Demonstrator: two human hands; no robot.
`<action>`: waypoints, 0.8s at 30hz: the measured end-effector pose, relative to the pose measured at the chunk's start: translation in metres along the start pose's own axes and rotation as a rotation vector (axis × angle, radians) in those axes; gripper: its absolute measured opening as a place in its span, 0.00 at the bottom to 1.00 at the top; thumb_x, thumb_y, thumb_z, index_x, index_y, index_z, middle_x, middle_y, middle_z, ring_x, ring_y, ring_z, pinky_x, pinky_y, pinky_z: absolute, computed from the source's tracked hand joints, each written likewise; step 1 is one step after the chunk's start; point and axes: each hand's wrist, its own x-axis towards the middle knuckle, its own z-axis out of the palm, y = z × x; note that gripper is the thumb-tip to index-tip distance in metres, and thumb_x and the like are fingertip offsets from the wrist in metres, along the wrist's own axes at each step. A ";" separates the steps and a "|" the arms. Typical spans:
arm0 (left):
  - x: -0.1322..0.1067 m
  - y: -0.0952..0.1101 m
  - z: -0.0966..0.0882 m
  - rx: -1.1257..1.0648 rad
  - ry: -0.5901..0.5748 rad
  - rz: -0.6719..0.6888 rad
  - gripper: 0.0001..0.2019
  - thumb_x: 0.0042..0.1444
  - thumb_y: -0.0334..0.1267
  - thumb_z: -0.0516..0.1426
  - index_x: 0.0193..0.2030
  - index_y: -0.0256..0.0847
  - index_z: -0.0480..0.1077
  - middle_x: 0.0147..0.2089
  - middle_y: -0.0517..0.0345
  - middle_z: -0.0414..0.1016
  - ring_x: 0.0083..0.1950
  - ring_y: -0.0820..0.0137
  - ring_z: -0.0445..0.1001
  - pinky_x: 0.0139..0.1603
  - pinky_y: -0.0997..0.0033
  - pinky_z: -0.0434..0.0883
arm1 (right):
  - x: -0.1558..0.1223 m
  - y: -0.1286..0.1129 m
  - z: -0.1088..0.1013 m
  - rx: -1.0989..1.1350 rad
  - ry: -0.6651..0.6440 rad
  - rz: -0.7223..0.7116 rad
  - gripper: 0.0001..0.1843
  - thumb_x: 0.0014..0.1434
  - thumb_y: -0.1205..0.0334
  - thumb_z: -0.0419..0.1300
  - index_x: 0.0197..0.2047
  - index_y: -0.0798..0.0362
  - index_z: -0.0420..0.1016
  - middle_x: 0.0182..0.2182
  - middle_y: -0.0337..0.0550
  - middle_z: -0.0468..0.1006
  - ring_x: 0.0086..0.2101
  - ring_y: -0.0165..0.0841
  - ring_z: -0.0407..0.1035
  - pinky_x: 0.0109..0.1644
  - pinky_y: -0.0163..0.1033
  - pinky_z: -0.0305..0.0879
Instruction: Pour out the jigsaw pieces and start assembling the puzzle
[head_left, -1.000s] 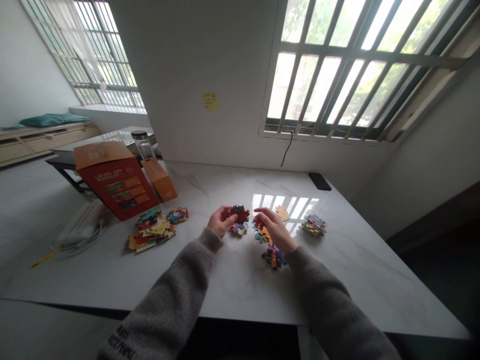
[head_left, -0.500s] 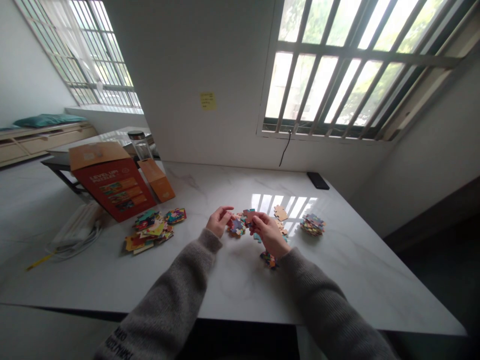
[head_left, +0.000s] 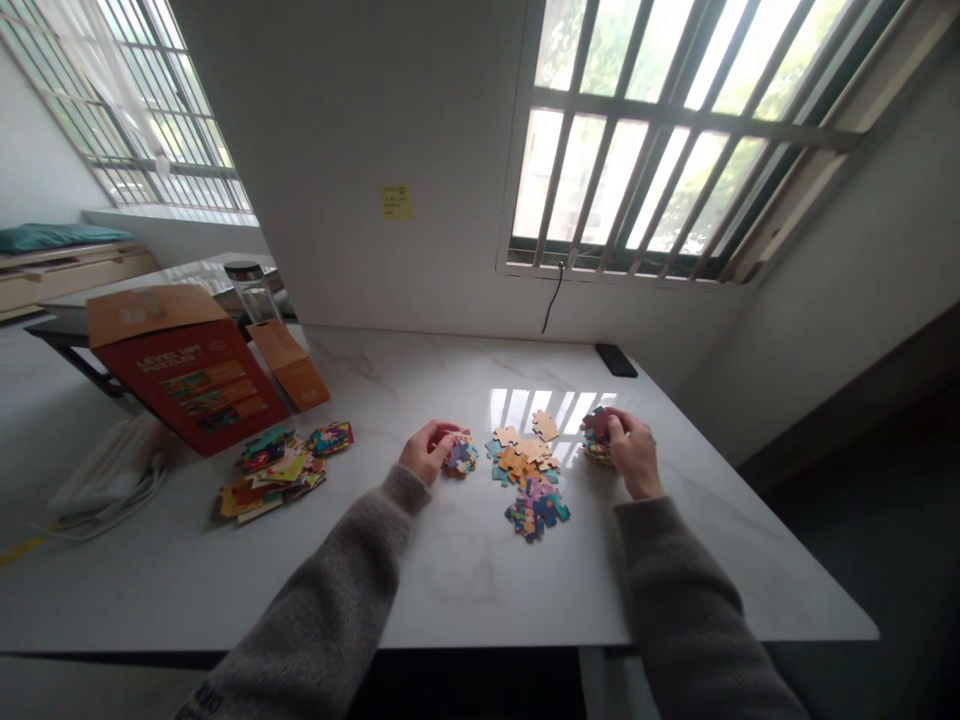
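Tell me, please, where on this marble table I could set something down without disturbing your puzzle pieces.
Bare marble top lies between the left hand and the table's near edge, and also between the orange puzzle pieces and the black phone. It is crowded around those pieces, up to the right hand, and at the pile of pieces beside the red box.

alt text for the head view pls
On a white marble table, the left hand is at a small pile of puzzle pieces and the right hand at a stack. Loose pieces lie between them, and more pieces lie by a red puzzle box.
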 end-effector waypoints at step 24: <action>0.014 -0.025 -0.025 0.657 0.052 0.223 0.12 0.54 0.39 0.56 0.43 0.39 0.74 0.37 0.51 0.74 0.41 0.63 0.72 0.45 0.62 0.70 | -0.050 -0.064 0.056 -0.163 -0.453 -0.579 0.13 0.65 0.62 0.52 0.47 0.49 0.76 0.39 0.47 0.75 0.43 0.41 0.66 0.50 0.45 0.60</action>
